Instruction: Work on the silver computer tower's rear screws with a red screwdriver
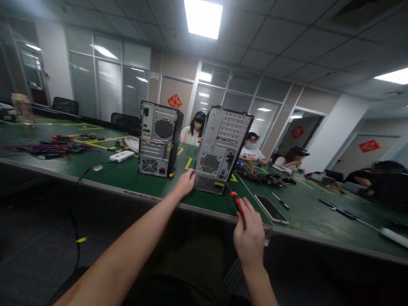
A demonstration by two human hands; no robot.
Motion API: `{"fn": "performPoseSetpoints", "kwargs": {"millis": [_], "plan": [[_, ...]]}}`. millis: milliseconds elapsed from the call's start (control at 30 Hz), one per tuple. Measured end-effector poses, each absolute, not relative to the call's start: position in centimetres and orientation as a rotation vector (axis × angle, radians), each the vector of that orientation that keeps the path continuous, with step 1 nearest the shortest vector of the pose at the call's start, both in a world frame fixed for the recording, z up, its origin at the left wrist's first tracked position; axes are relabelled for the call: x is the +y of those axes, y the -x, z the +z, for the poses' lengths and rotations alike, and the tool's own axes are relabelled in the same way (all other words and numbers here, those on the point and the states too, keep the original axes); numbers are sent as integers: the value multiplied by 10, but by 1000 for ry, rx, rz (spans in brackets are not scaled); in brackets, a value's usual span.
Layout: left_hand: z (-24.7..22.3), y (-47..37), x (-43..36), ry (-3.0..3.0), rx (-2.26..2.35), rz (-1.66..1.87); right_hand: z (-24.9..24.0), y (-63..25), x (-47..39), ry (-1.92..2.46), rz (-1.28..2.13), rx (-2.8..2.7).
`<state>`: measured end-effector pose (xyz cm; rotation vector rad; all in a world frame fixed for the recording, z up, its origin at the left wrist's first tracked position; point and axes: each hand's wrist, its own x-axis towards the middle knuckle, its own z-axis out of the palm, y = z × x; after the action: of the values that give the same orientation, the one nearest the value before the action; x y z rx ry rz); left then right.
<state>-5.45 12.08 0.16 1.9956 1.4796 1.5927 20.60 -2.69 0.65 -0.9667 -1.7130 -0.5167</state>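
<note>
At twelve o'clock from the worker, a computer case (219, 144) stands upright on the bench (105, 176). Its lower-left edge meets the left hand (186, 182); whether that grips, I can't tell. The right hand (250, 227) clasps a screwdriver (237, 203), aimed toward its lower-right corner. The rear looks assembled, so work there seems barely begun, mostly left.
</note>
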Motion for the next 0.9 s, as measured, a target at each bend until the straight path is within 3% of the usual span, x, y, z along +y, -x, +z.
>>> {"fn": "performPoseSetpoints", "kwargs": {"millis": [300,633,900], "plan": [[8,54,113,-1978,1512,1566,-1,-207,-28,1122,-508,-1433],[5,54,116,-1975,1510,1579,6,-207,-29,969,-539,-1658],[8,52,115,-1961,1543,1579,-1,-209,-28,1121,-420,-1456]]}}
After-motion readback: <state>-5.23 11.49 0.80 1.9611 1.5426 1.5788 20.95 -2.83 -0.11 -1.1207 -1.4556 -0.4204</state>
